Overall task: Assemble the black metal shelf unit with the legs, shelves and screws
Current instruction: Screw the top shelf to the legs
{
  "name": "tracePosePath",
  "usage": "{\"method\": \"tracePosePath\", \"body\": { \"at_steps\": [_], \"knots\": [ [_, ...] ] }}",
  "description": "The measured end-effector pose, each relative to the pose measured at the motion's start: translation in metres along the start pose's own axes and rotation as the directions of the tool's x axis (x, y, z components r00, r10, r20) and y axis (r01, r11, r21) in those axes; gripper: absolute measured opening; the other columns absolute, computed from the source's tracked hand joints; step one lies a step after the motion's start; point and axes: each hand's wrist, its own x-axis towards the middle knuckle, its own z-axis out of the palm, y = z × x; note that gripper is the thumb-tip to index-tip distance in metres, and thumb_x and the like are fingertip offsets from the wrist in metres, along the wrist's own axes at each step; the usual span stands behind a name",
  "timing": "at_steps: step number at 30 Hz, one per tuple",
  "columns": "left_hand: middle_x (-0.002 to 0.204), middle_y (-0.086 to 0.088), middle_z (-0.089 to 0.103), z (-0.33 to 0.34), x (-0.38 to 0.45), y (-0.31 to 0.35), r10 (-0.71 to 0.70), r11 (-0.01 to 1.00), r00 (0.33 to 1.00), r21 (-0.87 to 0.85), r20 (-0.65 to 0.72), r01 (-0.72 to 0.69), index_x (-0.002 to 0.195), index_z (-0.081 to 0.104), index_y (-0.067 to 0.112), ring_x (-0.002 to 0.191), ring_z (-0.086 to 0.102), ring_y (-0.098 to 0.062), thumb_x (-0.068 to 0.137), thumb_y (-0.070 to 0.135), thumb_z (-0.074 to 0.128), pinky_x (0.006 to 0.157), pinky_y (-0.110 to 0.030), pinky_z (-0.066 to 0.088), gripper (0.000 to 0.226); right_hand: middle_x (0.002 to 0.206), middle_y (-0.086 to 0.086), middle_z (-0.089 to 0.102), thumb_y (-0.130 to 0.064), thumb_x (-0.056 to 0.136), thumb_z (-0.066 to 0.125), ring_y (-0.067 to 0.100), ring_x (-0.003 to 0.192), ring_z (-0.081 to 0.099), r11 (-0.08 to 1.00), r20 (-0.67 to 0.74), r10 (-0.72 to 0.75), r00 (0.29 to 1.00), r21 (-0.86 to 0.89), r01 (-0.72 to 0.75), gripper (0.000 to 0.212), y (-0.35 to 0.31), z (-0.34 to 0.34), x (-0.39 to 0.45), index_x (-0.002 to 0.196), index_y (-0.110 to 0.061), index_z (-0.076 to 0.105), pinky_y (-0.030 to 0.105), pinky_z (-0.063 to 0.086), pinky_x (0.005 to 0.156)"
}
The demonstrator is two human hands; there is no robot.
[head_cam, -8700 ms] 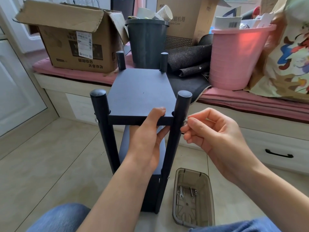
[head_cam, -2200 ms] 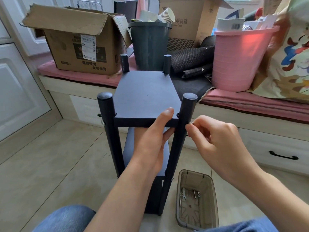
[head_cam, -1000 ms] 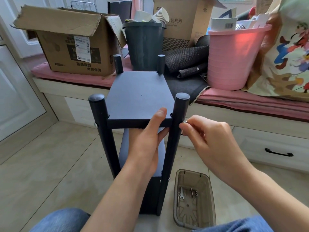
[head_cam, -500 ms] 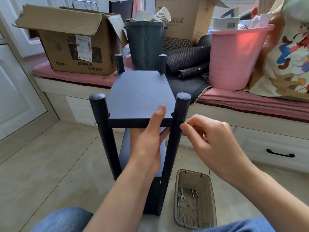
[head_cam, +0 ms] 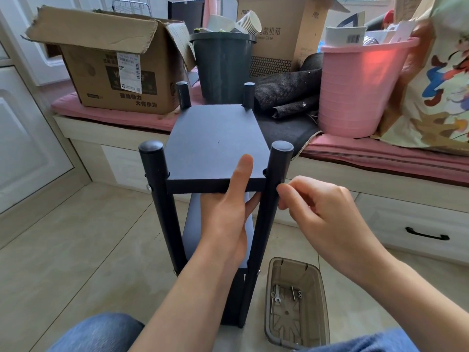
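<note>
Head: tray [head_cam: 312, 273] w/ screws [head_cam: 294, 293] beside shelf unit [head_cam: 215, 143]

Beige tiled floor [head_cam: 63, 250], daylight across it. White panelled door [head_cam: 22, 138] at left. Low window seat [head_cam: 380, 184] with pale wood drawers, black drawer handle [head_cam: 427, 234], pink cushion [head_cam: 380, 153] on top. On cushion: open cardboard box [head_cam: 111, 69], dark green bin [head_cam: 222, 67], pink bucket [head_cam: 360, 87], cartoon-print bag [head_cam: 436, 85].
</note>
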Motion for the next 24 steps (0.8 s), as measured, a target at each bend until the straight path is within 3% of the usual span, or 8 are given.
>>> {"method": "tracePosePath", "body": {
  "at_steps": [4,8,10,16,20,24],
  "knots": [
    [0.119,0.003,0.074,-0.002,0.001,0.001,-0.01,1.0,1.0,0.007,0.018,0.01,0.123,0.063,0.026,0.109,0.071,-0.017,0.073,0.033,0.074,0.084,-0.033,0.061,0.052,0.058,-0.015,0.056,-0.028,0.097,0.057,0.01,0.053,0.048,1.0,-0.012,-0.013,1.0,-0.017,0.013,0.029,0.002,0.0,0.0,0.072,-0.014,0.064,0.016,0.034,0.052],
    [0.11,0.003,0.073,-0.006,0.004,-0.001,-0.008,0.998,0.999,0.055,0.04,0.006,0.122,0.063,0.023,0.108,0.071,-0.02,0.091,0.014,0.068,0.086,-0.035,0.061,0.033,0.058,-0.001,0.057,-0.027,0.093,0.064,0.017,0.057,0.045,0.996,-0.049,-0.054,0.997,-0.077,0.05,0.024,0.004,0.001,0.0,0.072,-0.016,0.06,0.018,0.035,0.052],
    [0.11,0.0,0.072,-0.008,0.004,-0.001,-0.001,0.998,0.999,0.07,0.04,-0.002,0.125,0.062,0.021,0.108,0.071,-0.021,0.092,0.013,0.067,0.087,-0.037,0.061,0.034,0.056,0.0,0.053,-0.027,0.092,0.064,0.016,0.057,0.042,0.993,-0.057,-0.065,0.996,-0.098,0.059,0.025,0.004,0.001,0.0,0.071,-0.016,0.058,0.016,0.033,0.053],
    [0.119,-0.004,0.072,-0.009,0.006,-0.002,0.006,0.997,0.998,0.071,0.065,-0.01,0.127,0.061,0.021,0.106,0.072,-0.019,0.092,0.013,0.067,0.086,-0.034,0.061,0.037,0.052,-0.023,0.053,-0.023,0.099,0.055,0.002,0.052,0.051,1.0,-0.006,-0.018,1.0,0.0,0.018,0.034,0.002,0.002,0.002,0.066,-0.015,0.059,0.011,0.034,0.053],
    [0.12,-0.003,0.071,-0.011,0.007,-0.002,-0.003,0.997,0.996,0.071,0.092,-0.004,0.13,0.059,0.022,0.11,0.071,-0.02,0.092,0.015,0.067,0.089,-0.034,0.06,0.039,0.05,-0.014,0.048,-0.03,0.1,0.051,0.008,0.048,0.041,0.998,0.016,0.025,1.0,0.059,-0.026,0.041,0.003,0.003,0.004,0.06,-0.019,0.052,0.016,0.029,0.051],
    [0.107,0.006,0.075,-0.013,0.008,-0.003,0.007,0.998,0.993,0.068,0.115,-0.015,0.12,0.062,0.03,0.104,0.072,-0.016,0.082,0.021,0.07,0.085,-0.032,0.061,0.04,0.053,-0.002,0.044,-0.039,0.096,0.05,0.011,0.051,0.035,1.0,-0.006,-0.018,1.0,0.003,0.018,0.047,0.003,0.002,0.005,0.058,-0.011,0.046,0.023,0.03,0.051]
  ]
}}
